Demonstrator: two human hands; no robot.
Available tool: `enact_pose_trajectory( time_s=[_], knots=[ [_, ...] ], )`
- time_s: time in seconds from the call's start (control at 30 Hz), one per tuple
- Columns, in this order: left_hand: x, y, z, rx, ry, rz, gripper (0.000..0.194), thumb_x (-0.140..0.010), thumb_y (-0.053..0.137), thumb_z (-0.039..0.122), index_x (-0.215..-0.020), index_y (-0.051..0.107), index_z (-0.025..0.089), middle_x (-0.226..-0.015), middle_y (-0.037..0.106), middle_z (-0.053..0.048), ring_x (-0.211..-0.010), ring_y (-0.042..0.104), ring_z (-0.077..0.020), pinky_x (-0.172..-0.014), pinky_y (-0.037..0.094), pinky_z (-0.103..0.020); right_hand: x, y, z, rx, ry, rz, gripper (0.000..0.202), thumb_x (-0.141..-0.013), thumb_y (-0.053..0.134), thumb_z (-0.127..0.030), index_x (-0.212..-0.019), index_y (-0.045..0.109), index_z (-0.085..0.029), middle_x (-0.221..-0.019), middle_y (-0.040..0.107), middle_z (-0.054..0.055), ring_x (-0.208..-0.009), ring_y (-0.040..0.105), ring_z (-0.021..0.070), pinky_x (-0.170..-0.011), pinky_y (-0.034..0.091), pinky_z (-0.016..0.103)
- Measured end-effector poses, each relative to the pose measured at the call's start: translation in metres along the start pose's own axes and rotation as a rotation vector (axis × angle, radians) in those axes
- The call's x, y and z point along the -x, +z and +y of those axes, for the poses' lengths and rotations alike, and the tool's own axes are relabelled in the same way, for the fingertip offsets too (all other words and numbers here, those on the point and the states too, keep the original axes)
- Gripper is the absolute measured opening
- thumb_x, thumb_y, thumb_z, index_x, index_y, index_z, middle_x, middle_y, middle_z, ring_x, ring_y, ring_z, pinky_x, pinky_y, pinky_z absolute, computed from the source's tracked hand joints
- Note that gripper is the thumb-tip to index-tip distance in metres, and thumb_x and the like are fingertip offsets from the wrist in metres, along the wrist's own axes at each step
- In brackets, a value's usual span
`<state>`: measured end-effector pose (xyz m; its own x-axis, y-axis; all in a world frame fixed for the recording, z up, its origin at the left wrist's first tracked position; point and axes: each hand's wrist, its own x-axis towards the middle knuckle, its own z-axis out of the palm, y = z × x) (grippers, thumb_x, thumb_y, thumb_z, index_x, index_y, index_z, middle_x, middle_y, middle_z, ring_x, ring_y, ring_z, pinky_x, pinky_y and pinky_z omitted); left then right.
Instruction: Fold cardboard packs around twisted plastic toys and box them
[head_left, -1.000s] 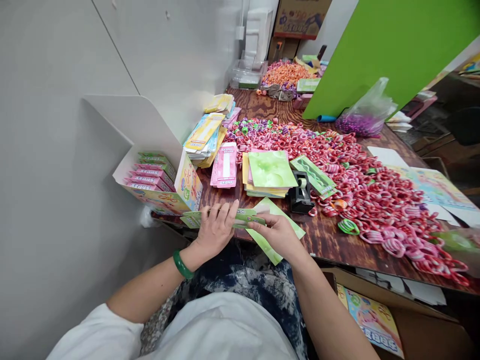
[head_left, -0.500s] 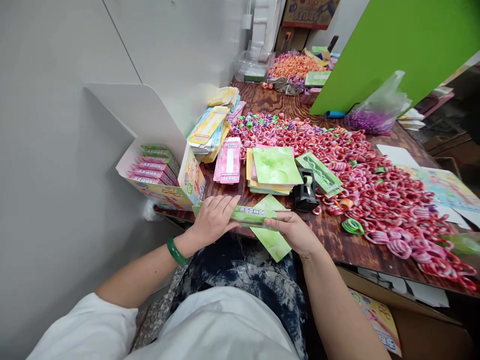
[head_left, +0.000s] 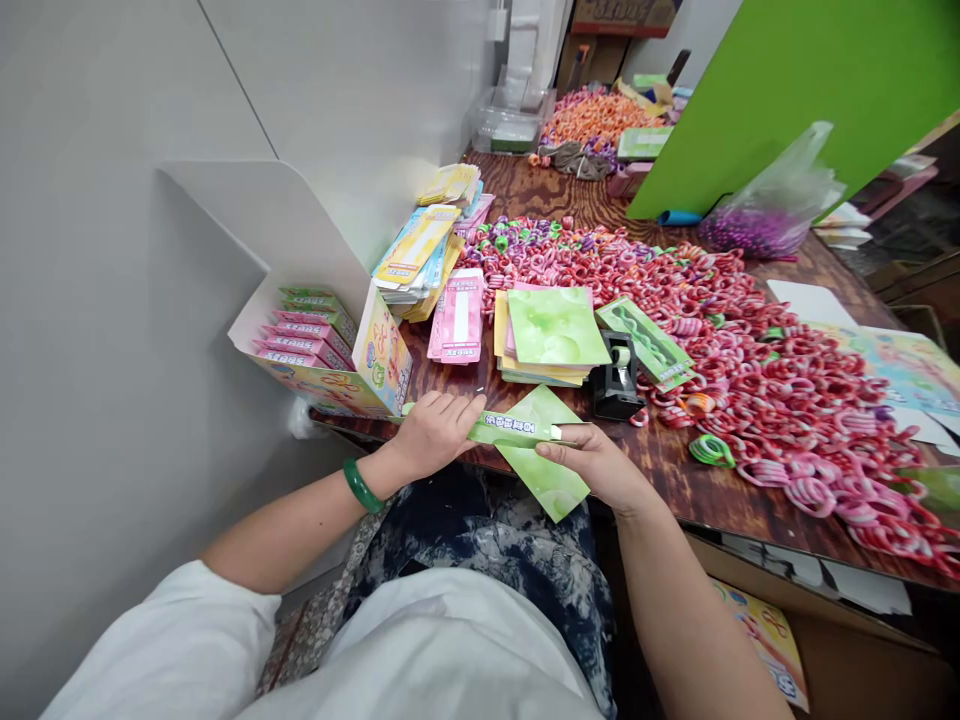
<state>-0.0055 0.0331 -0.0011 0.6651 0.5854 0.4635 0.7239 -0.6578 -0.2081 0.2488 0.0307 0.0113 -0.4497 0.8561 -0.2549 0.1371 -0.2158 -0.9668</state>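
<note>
A narrow green printed box lies sideways between my hands at the table's front edge. My left hand is wrapped round its left part. At the right end, my right hand pinches the box between thumb and fingers. Under the box a green card sticks out past the table edge over my lap. Just behind are a stack of cards with a green one on top and a black tape dispenser.
An open display box with small pink and green boxes stands at the left. Pink and yellow packets lie beside it. A large heap of striped rings covers the table's right side. A green panel rises behind.
The narrow box has turned so its printed side faces up more, and its right end looks more closed. The whole view has shifted slightly.
</note>
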Motion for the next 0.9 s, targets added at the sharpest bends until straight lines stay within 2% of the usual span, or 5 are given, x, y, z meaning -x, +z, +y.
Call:
enact_pose_trajectory(
  time_s=[0.17, 0.33, 0.43, 0.63, 0.9],
  knots=[
    [0.0, 0.004, 0.004, 0.008, 0.019, -0.021, 0.045, -0.095, 0.051, 0.046, -0.116, 0.056, 0.007, -0.085, 0.068, -0.01, -0.073, 0.062, -0.0234, -0.063, 0.042, -0.036, 0.003, -0.004, -0.003, 0.296, -0.092, -0.228, 0.044, -0.074, 0.074, -0.052, -0.107, 0.076, -0.022, -0.108, 0.075, 0.003, -0.107, 0.065, 0.028, -0.103, 0.045, 0.044],
    [0.001, -0.005, -0.007, 0.236, 0.067, -0.046, 0.062, -0.092, 0.05, 0.056, -0.129, 0.047, 0.008, -0.103, 0.069, -0.014, -0.092, 0.065, -0.0262, -0.078, 0.05, -0.039, 0.008, -0.01, 0.0, 0.315, -0.071, -0.328, 0.055, -0.082, 0.064, -0.057, -0.122, 0.069, -0.02, -0.122, 0.07, 0.006, -0.117, 0.061, 0.0281, -0.107, 0.043, 0.044],
    [0.0, -0.011, -0.013, 0.324, 0.093, -0.08, 0.046, -0.095, 0.049, 0.05, -0.118, 0.054, 0.011, -0.108, 0.069, -0.014, -0.097, 0.067, -0.0248, -0.083, 0.052, -0.037, 0.01, -0.01, 0.004, 0.304, -0.044, -0.327, 0.056, -0.083, 0.062, -0.059, -0.122, 0.068, -0.019, -0.122, 0.07, 0.006, -0.114, 0.062, 0.0275, -0.105, 0.045, 0.043],
    [-0.001, -0.013, -0.012, 0.281, 0.154, -0.155, 0.03, -0.1, 0.041, 0.034, -0.09, 0.061, 0.015, -0.075, 0.068, -0.004, -0.068, 0.065, -0.0172, -0.061, 0.046, -0.027, 0.014, -0.008, -0.004, 0.281, -0.041, -0.317, 0.048, -0.081, 0.066, -0.057, -0.113, 0.073, -0.021, -0.112, 0.074, 0.005, -0.109, 0.064, 0.0272, -0.103, 0.047, 0.041],
    [-0.007, -0.012, -0.008, 0.422, -0.156, -0.441, 0.035, -0.1, 0.04, 0.043, -0.1, 0.064, 0.017, -0.091, 0.073, -0.004, -0.08, 0.068, -0.0171, -0.06, 0.041, -0.023, 0.006, -0.019, 0.006, -0.045, -0.031, -0.051, 0.038, -0.08, 0.07, -0.053, -0.095, 0.077, -0.019, -0.102, 0.075, 0.008, -0.099, 0.069, 0.0262, -0.087, 0.055, 0.037]
  ],
)
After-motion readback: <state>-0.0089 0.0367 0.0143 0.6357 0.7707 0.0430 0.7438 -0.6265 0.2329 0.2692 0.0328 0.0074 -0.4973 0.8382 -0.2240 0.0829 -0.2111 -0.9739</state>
